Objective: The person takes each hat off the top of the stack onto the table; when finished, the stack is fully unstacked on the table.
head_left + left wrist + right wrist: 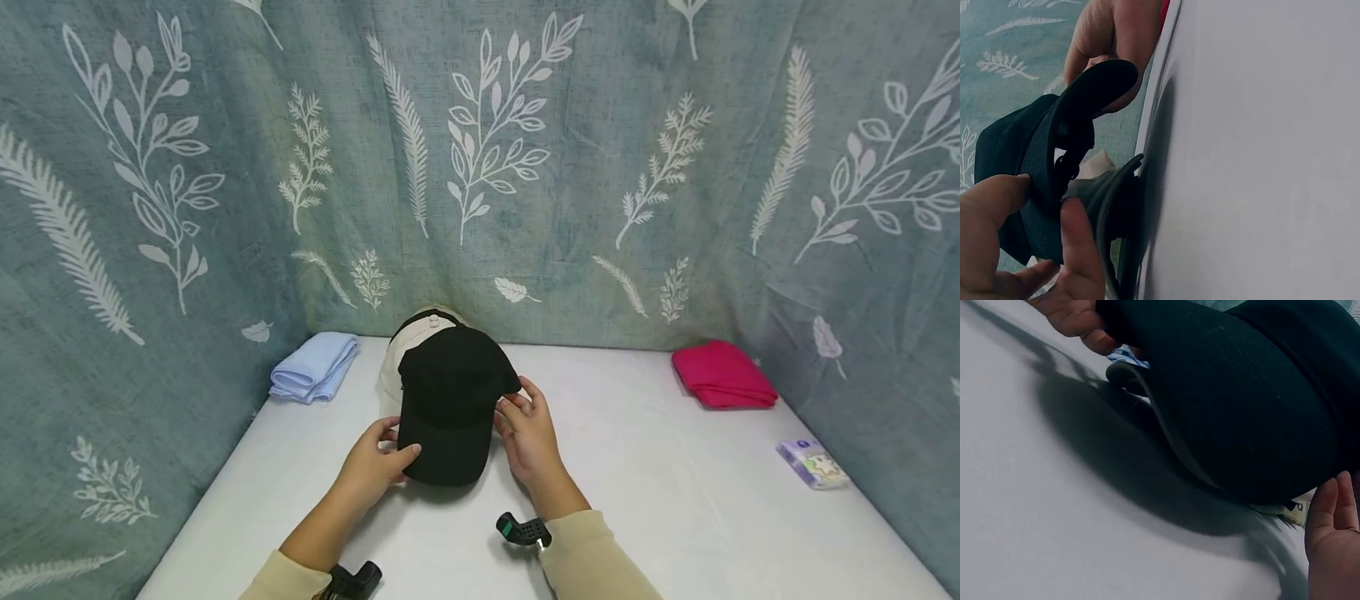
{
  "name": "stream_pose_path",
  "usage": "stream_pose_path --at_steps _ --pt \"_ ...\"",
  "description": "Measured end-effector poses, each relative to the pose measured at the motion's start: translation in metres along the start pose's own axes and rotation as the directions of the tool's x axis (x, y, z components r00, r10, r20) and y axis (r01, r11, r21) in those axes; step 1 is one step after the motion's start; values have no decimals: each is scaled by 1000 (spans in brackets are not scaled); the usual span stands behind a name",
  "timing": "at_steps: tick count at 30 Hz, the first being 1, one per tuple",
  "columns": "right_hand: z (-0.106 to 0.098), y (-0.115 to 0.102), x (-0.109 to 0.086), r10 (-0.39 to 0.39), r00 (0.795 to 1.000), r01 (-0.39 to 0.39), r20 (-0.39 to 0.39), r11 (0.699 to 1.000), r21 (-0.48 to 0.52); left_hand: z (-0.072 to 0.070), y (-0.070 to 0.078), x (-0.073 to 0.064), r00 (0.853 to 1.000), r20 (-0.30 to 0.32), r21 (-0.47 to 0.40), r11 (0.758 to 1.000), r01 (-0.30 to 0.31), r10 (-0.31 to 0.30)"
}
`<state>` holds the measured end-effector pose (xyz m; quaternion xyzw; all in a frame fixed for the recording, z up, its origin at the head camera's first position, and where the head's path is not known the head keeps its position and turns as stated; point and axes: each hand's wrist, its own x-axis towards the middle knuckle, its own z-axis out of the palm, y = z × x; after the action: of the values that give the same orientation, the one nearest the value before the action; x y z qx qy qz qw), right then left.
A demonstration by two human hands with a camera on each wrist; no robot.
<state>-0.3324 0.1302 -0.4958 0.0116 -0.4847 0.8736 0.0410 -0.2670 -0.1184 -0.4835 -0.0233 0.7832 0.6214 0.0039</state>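
A black cap (450, 379) is held up off the table, its brim toward me. My left hand (369, 468) pinches the brim's left side, thumb on top and fingers beneath. With its fingertips, my right hand (534, 437) grips the cap's right edge near the base of the crown. Behind and partly under the black cap lies a beige cap (392, 367) with dark trim, mostly hidden in the head view. Below the held cap, the left wrist view shows the curved brim (1107, 212) of another cap close to the tabletop.
A folded light-blue cloth (315, 367) lies at the back left of the white table (637, 500). At the back right are a folded red cloth (723, 375) and a small purple-and-white packet (813, 463). Patterned curtain (480, 167) closes off the back and both sides.
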Motion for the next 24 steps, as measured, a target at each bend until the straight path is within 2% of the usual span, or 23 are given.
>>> stream_pose_path --at_steps 11,24 --pt "-11 -9 -5 -26 999 25 -28 999 -28 14 3 -6 1000 11 -13 1000 -25 25" --pt "-26 -22 -8 -44 996 38 -77 995 -89 29 15 -11 997 46 0 999 -54 54"
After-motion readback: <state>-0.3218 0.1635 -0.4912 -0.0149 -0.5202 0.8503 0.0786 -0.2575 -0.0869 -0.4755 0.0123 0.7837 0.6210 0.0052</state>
